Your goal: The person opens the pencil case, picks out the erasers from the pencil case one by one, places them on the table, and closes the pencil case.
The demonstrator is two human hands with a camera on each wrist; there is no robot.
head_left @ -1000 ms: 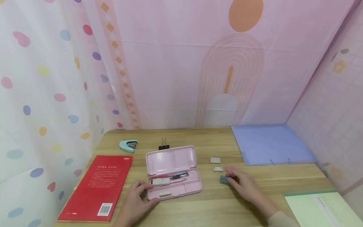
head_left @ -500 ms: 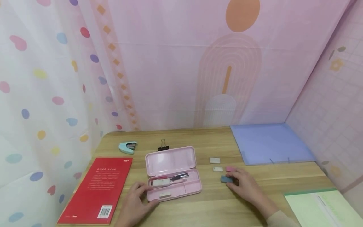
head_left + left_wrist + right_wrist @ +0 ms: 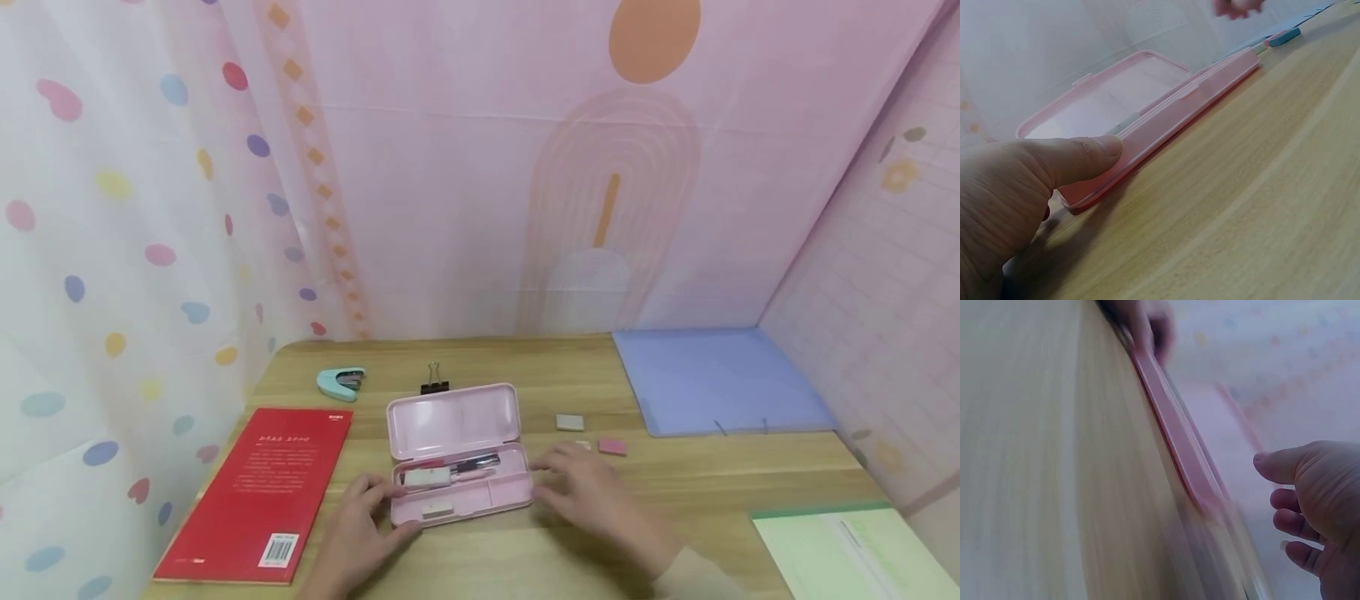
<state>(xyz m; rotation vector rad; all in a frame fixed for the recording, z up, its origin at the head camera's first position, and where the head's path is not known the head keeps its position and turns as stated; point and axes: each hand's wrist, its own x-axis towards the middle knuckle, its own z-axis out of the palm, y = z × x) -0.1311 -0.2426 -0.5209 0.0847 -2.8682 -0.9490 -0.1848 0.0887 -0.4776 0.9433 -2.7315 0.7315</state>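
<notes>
A pink pencil case [image 3: 510,490] lies on the table, its lid [image 3: 453,423] tilted back. My left hand [image 3: 360,529] grips the case's left end, thumb at the front wall in the left wrist view. Inside are several pens [image 3: 476,464], a white eraser-like block [image 3: 427,477] and a smaller white block [image 3: 437,510]. My right hand [image 3: 592,500], blurred, hovers beside the case's right end, and nothing shows between its fingers [image 3: 1279,464]. Near it lie a pink eraser [image 3: 611,447] and a grey-white one [image 3: 569,422]. The blue eraser [image 3: 1285,36] is almost hidden by my right hand in the head view.
A red book [image 3: 258,492] lies at the left, a mint stapler [image 3: 341,383] behind it. A black binder clip [image 3: 434,387] stands behind the lid. To the right are a blue folder [image 3: 720,379] and a pale green booklet [image 3: 847,546]. Curtains hang around the table.
My right hand has let go of the blue eraser and moved left to the case's right end. The left hand stays at the case's left end.
</notes>
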